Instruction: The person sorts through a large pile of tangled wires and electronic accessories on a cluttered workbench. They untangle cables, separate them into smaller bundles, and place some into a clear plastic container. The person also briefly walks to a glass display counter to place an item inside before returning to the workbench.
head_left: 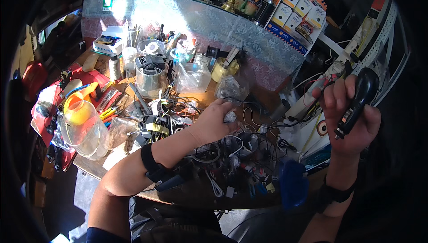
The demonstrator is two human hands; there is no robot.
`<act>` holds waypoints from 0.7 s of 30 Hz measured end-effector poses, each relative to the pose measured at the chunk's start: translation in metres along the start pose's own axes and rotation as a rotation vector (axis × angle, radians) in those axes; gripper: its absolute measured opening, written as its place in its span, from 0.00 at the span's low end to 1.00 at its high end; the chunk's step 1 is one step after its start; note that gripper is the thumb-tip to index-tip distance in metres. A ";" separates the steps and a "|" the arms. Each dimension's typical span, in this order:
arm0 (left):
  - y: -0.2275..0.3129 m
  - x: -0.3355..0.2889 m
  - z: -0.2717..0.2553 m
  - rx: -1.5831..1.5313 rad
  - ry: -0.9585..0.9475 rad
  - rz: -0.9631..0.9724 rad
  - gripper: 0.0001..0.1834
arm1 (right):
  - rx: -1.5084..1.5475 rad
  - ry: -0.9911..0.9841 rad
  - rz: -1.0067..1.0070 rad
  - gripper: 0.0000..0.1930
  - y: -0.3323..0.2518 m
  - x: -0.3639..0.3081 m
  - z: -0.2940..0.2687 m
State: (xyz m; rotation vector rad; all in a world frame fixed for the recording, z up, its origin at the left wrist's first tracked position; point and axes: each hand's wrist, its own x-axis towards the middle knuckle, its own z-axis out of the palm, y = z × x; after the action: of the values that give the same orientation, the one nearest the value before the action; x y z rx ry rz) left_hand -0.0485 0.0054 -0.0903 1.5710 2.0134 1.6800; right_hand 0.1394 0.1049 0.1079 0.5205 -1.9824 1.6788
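My right hand (pixel 345 109) is raised at the right, its fingers wrapped round a black curved device (pixel 358 102). The device has a rounded head at the top and a narrow body ending in a short metal tip, which points down. My left hand (pixel 217 120) reaches over the tabletop into a tangled pile of cables (pixel 249 147). Its fingers and thumb are apart, with a crumpled clear plastic piece (pixel 230 117) showing in the gap. Dark and white wires lie about the fingertips. A black band (pixel 151 160) circles my left forearm.
Left on the table (pixel 91 166) stand a clear plastic cylinder (pixel 84 131) and an orange container (pixel 78 109). Behind are a thread spool (pixel 115 67), a tub of black adapters (pixel 151 80) and a clear box (pixel 192 78). A patterned partition (pixel 178 20) closes the back. A blue pouch-like thing (pixel 293 184) hangs at the front edge.
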 end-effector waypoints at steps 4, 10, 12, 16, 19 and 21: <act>-0.024 0.010 0.002 0.292 0.112 0.019 0.23 | 0.070 0.071 0.017 0.16 -0.007 -0.031 -0.008; -0.044 0.029 -0.015 0.199 -0.192 -0.201 0.24 | 0.054 0.165 -0.062 0.18 -0.026 -0.080 -0.004; -0.028 0.045 -0.031 -0.116 -0.020 -0.324 0.27 | -0.118 0.275 -0.030 0.17 -0.022 -0.090 -0.007; 0.045 0.075 -0.064 -0.735 0.172 -0.038 0.18 | -0.352 0.480 0.047 0.18 0.018 -0.089 -0.013; 0.104 0.075 -0.066 -0.646 0.056 0.186 0.18 | -0.258 0.501 0.034 0.11 0.046 -0.075 -0.009; 0.126 0.060 -0.054 -0.562 -0.018 0.274 0.19 | -0.262 0.409 -0.043 0.10 0.059 -0.063 -0.001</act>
State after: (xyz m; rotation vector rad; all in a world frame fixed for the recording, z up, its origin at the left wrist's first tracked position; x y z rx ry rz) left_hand -0.0311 -0.0039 0.0579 1.6724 1.1864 2.0686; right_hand 0.1570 0.1144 0.0238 0.1103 -1.8301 1.3416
